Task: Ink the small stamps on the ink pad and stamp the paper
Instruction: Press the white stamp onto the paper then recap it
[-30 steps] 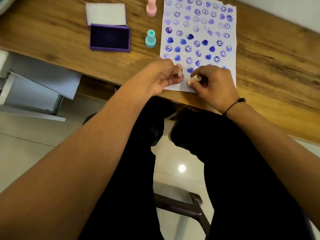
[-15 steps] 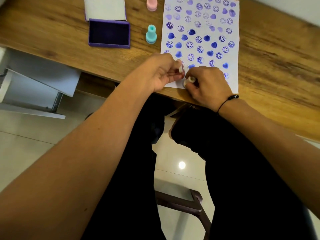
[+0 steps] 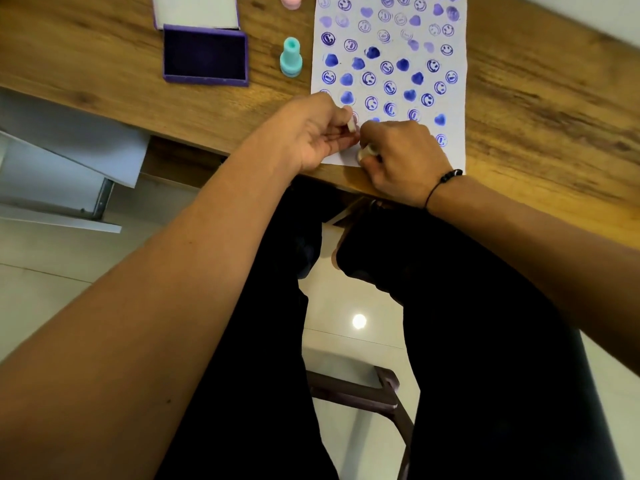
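Beneath both hands, one wooden table (image 3: 519, 109) carries one sheet of paper (image 3: 460, 98) filled with purple smiley and heart prints. Beyond the left hand (image 3: 313, 133) lies one open ink pad (image 3: 205, 57), its lid (image 3: 195, 10) behind it. Two stamps stand between pad and paper: one teal stamp (image 3: 291, 57), one pink stamp (image 3: 291, 0) farther off. Left hand pinches one small white stamp (image 3: 352, 124); right hand (image 3: 398, 157), touching it, grips one pale stamp (image 3: 367, 153) on the paper's near edge.

Soft, dim indoor light, lamp glare on the floor tile (image 3: 359, 321), wide-angle bending at edges.
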